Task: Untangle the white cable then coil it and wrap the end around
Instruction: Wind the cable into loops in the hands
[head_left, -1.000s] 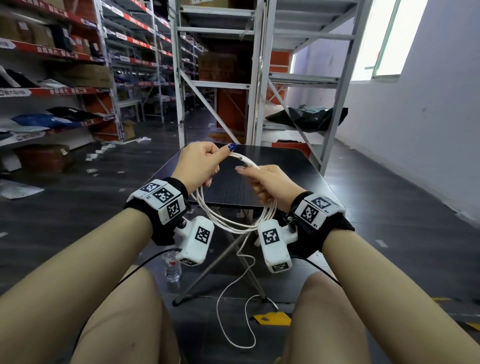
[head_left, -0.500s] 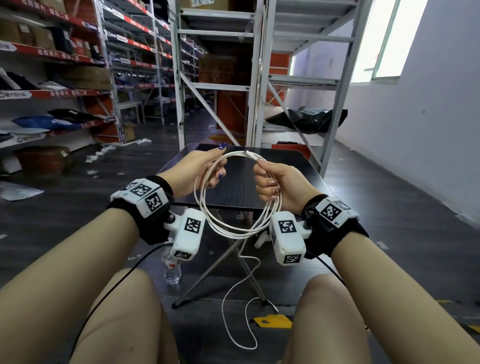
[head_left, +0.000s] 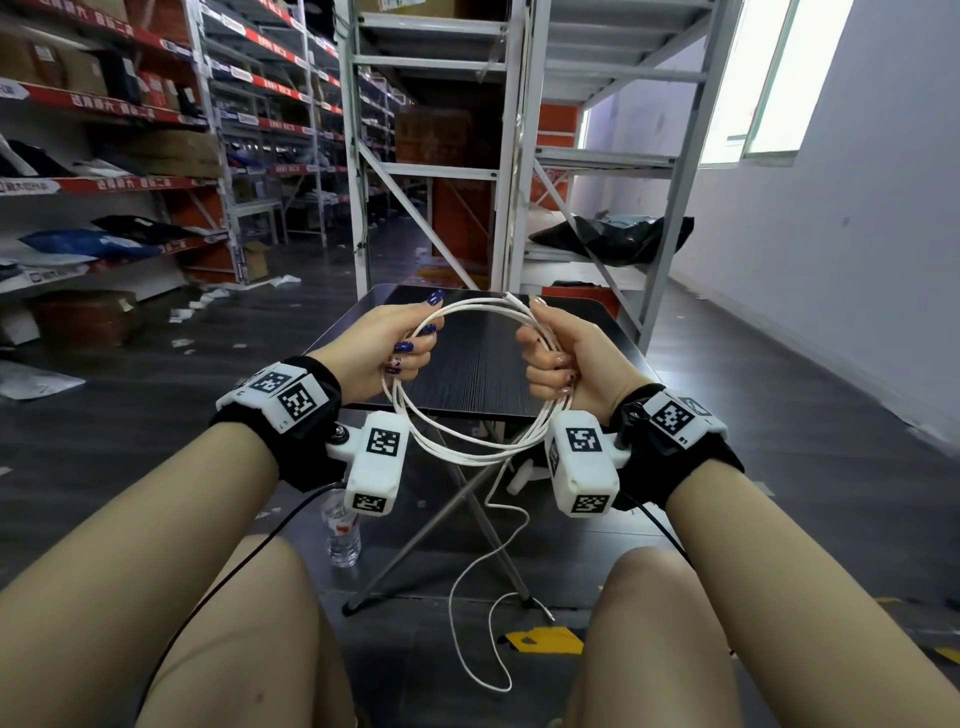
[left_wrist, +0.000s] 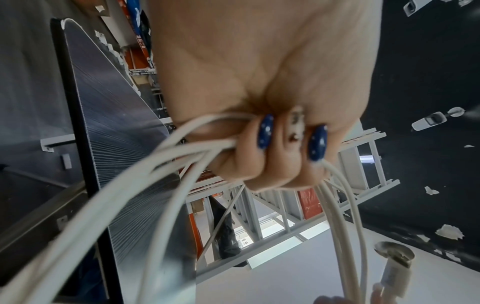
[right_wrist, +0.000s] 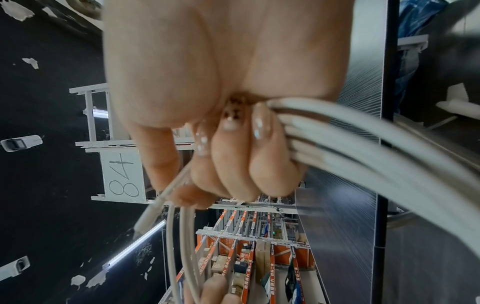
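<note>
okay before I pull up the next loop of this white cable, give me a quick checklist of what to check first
1. Left hand grips the coil: ok.
2. Right hand grips the other side: ok.
3. Plug end sticks out above the right hand, not buried in the loops: ok.
4. All cable coiled: not ok, the loose tail hangs to the floor.
5. Tail free of knots: cannot tell, it curls near the table leg.
6. Loops even in size: ok.
</note>
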